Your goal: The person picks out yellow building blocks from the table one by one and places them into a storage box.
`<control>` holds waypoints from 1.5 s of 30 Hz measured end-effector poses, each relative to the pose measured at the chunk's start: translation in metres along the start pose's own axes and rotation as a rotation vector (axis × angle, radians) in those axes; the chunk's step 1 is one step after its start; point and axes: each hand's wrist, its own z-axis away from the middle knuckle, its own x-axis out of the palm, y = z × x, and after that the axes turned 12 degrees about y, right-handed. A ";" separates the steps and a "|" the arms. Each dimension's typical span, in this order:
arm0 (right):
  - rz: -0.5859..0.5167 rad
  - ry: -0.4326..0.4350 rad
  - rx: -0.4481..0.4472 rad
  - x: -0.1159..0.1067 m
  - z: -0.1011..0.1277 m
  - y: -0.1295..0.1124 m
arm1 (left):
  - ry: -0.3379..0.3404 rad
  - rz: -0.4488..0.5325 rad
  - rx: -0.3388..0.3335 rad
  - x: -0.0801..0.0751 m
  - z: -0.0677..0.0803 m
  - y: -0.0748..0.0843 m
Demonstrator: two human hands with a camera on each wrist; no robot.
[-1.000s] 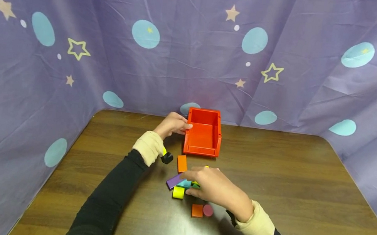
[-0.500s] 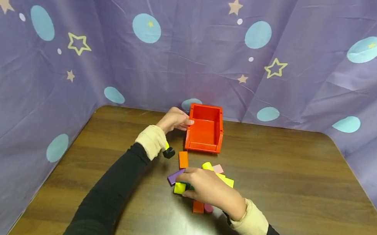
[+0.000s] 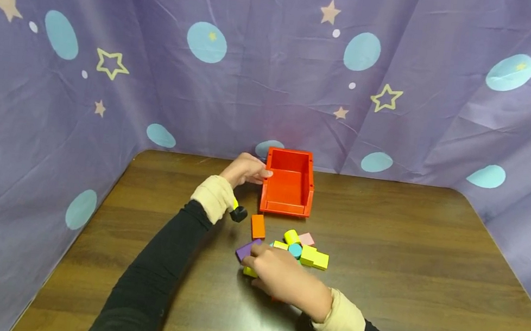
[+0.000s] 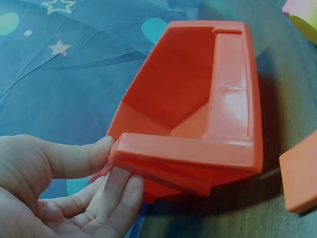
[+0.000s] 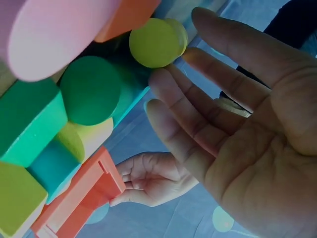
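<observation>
My left hand [image 3: 247, 170] pinches the left side wall of a red plastic bin [image 3: 285, 208]; in the left wrist view its thumb lies on the rim and its fingers beneath. Lower down, my right hand [image 3: 284, 277] reaches over a group of coloured blocks. In the right wrist view, its slightly bent fingers stand apart, fingertips right at a yellow cylinder [image 5: 154, 43]. A purple block [image 3: 247, 251] lies just beyond those fingertips. Green cylinder [image 5: 90, 90] and green block [image 5: 32, 119] are close by. The right hand hides part of the group from above.
Between bin and group lies an orange block [image 3: 258, 226]. Right of it are a yellow cylinder [image 3: 291, 237], a pink block [image 3: 307, 239], a blue cylinder [image 3: 295, 250] and yellow blocks [image 3: 314, 258]. A patterned purple curtain [image 3: 276, 68] hangs behind the wooden table [image 3: 407, 258].
My right hand has moved left and nearer the body, uncovering the yellow blocks and blue cylinder and covering the orange-red square block and dark pink round one. The left hand keeps its hold on the bin.
</observation>
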 end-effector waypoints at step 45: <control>-0.033 -0.083 0.009 0.005 0.004 -0.017 | 0.000 0.079 -0.032 0.000 -0.002 -0.009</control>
